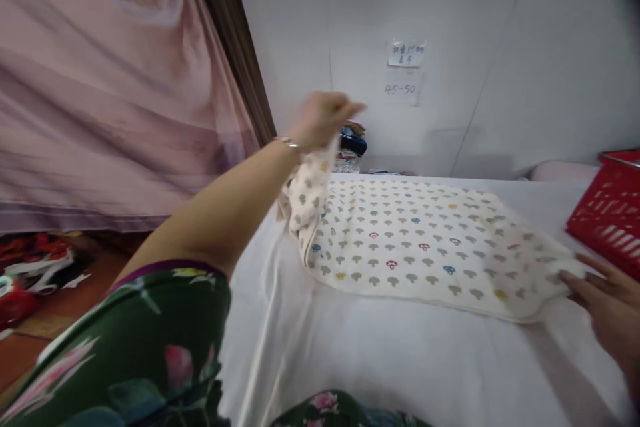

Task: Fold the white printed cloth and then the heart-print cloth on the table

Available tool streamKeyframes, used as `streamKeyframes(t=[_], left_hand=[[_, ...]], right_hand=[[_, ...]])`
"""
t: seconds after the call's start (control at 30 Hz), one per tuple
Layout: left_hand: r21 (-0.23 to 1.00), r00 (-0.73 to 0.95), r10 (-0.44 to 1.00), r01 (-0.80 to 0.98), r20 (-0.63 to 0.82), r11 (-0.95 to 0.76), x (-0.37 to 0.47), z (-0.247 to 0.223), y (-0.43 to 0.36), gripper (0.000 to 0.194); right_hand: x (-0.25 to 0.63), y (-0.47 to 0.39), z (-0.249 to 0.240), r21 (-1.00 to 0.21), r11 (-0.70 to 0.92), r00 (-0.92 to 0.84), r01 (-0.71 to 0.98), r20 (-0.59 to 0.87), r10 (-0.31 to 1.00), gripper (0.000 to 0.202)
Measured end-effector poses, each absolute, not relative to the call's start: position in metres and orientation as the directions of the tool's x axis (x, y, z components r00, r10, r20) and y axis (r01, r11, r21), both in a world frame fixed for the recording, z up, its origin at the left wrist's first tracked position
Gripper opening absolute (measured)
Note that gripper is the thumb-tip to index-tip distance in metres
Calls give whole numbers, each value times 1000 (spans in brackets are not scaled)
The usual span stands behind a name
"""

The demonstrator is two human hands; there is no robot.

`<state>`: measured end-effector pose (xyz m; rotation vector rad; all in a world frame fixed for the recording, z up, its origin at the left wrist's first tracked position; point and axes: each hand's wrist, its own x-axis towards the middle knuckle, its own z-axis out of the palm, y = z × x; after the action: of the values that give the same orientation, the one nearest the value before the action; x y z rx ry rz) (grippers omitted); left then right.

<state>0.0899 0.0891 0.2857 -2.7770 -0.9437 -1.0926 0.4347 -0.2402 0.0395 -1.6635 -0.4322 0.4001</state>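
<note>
A cream cloth printed with small grey, red, blue and yellow mushrooms lies spread over a white-covered table. My left hand, a little blurred, is raised above its left end and pinches the fabric, lifting a bunched part of it. Folds hang below that wrist, which wears a bracelet. At the right end, my right hand grips the cloth's edge between thumb and fingers, raising that corner slightly. The middle of the cloth lies flat.
A red plastic basket stands at the table's right. Folded fabrics are stacked at the back by the wall, under two paper notes. A pink curtain hangs at left. Red and white items lie low at far left.
</note>
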Motion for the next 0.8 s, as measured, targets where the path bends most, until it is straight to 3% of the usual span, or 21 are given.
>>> streamKeyframes(t=[0.03,0.1,0.17,0.23,0.33,0.47,0.67,0.8], left_hand=[[141,707,444,446,550,-884,128,281,69,55],[49,915,202,197,348,-979,196,254,23,53],[61,979,-54,-67,195,-996,246,212,-20,49],[117,972,-176,-195,158,-974,277,166,-52,45],[302,995,-37,-65,97,-951,299,115,-71,42],[512,983,161,94,89,-854,308,88,-64,42],[593,983,157,71,95,-802,317,82,-60,40],[565,987,151,97,49,-820,323,77,-68,40]], right_hand=[[425,-231,44,-994,-38,859,106,72,506,54],[404,-216,49,-994,55,829,90,105,550,53],[387,-206,48,-995,94,786,-13,48,616,55],[375,-200,39,-987,109,726,-120,-13,687,55],[371,-196,23,-970,95,652,-222,-75,755,53],[379,-192,10,-958,103,618,-268,-89,781,59],[387,-189,9,-931,121,605,-345,-122,787,62],[386,-189,10,-930,132,610,-344,-114,784,57]])
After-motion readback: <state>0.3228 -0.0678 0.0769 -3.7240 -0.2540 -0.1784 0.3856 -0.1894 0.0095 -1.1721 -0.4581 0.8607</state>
